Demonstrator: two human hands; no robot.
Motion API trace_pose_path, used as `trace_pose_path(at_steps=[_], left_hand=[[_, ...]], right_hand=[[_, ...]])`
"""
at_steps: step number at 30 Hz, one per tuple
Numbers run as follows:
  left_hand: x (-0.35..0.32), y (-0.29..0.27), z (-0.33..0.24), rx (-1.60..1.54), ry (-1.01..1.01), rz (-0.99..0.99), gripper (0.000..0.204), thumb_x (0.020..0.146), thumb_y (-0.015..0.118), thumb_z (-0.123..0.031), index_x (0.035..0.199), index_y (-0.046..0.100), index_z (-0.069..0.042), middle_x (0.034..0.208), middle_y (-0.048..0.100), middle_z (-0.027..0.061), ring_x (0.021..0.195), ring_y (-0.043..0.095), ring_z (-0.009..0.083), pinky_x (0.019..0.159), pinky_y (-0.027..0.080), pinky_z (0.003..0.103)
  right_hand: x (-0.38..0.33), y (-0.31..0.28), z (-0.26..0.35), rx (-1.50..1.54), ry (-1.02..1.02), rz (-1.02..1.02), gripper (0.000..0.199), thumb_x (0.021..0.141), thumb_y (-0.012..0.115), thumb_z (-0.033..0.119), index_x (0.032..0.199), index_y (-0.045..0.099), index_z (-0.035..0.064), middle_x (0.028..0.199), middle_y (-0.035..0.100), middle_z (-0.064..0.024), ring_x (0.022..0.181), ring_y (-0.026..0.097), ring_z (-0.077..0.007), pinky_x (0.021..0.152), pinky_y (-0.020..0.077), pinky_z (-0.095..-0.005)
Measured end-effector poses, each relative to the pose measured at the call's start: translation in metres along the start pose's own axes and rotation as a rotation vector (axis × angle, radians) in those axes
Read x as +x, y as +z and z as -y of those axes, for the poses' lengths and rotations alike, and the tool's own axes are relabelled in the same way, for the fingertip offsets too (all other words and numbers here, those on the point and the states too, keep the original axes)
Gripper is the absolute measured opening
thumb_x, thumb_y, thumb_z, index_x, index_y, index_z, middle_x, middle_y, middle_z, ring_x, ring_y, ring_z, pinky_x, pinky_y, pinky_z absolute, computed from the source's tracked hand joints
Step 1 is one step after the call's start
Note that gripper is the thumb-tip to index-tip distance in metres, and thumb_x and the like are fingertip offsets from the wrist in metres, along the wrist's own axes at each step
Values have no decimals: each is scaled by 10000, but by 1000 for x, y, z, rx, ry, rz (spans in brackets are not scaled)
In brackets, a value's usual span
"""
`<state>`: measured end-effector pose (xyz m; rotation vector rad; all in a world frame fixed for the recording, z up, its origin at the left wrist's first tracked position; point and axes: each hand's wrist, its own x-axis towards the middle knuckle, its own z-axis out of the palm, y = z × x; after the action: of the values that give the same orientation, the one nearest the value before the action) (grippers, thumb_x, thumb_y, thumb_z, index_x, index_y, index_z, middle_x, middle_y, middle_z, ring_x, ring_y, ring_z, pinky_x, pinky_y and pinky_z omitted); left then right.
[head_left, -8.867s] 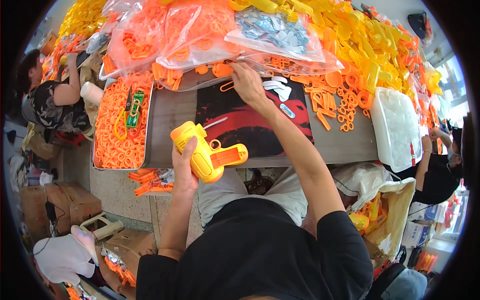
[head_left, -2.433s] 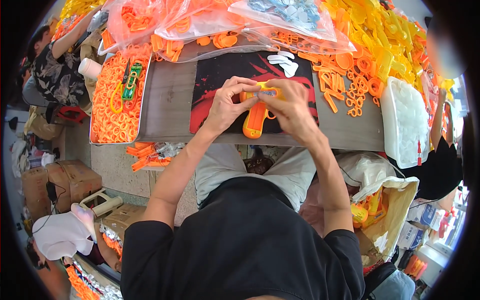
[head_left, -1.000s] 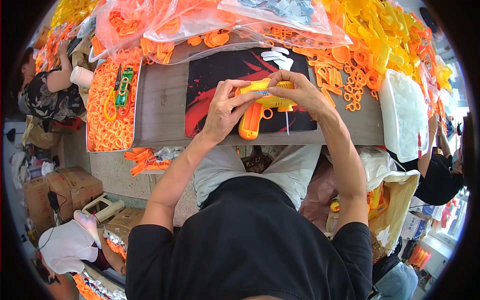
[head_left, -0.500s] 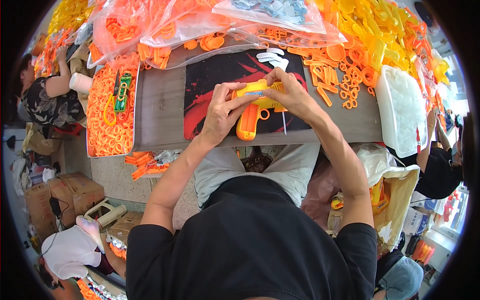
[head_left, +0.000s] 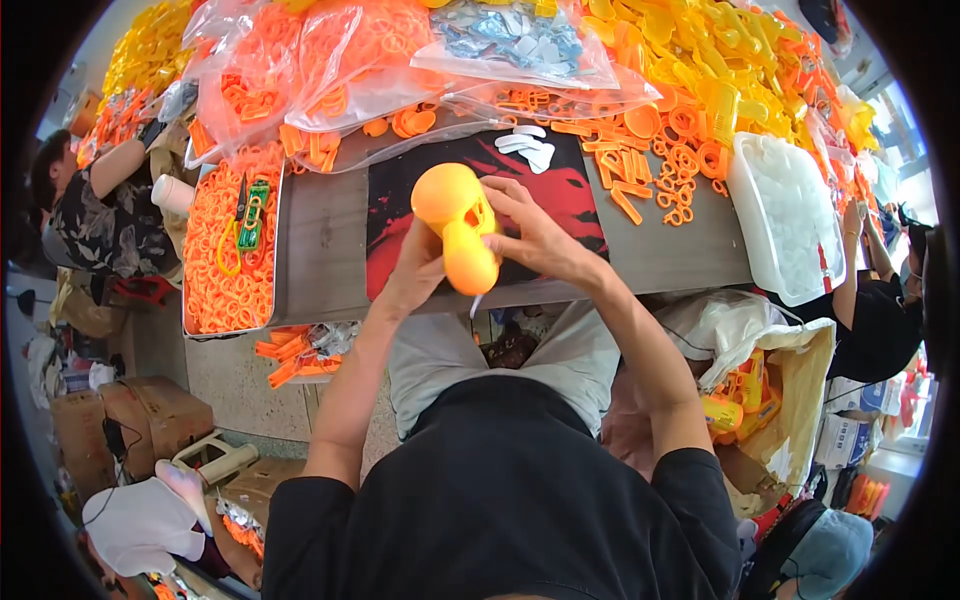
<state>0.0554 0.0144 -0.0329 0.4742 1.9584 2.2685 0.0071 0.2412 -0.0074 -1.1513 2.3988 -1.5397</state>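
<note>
The toy gun body point(head_left: 458, 238) sits between the left hand point(head_left: 418, 268) and the right hand point(head_left: 535, 232), above the mat point(head_left: 560, 190) on the table point(head_left: 325, 250). A tray of rings point(head_left: 232, 250) lies left of the mat, with scissors point(head_left: 237, 225) on it. A white bin point(head_left: 790, 220) stands right, and bags of parts point(head_left: 330, 70) lie behind.

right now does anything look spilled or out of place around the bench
Yes: a heap of orange plastic parts lies on the floor below the tray, off the bench. The hands hold the orange toy body normally.
</note>
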Motion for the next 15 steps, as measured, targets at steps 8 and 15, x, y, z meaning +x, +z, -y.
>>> trace_pose_path(at_steps=[8, 15], left_hand=[[23, 0, -61, 923, 147, 116, 757, 775, 847, -218, 1452, 529, -104, 1274, 610, 85, 1143, 619, 234, 961, 486, 381], [27, 0, -53, 1159, 100, 234, 703, 815, 787, -346, 1438, 550, -119, 1329, 580, 99, 1156, 582, 290, 987, 446, 403]], right_hand=[[90, -83, -87, -434, 256, -374, 205, 940, 664, 206, 1046, 741, 49, 981, 737, -101, 920, 687, -235, 808, 518, -374], [108, -73, -114, -955, 75, -299, 168, 909, 642, 207, 1023, 715, 108, 986, 719, -91, 1089, 621, -283, 930, 422, -470]])
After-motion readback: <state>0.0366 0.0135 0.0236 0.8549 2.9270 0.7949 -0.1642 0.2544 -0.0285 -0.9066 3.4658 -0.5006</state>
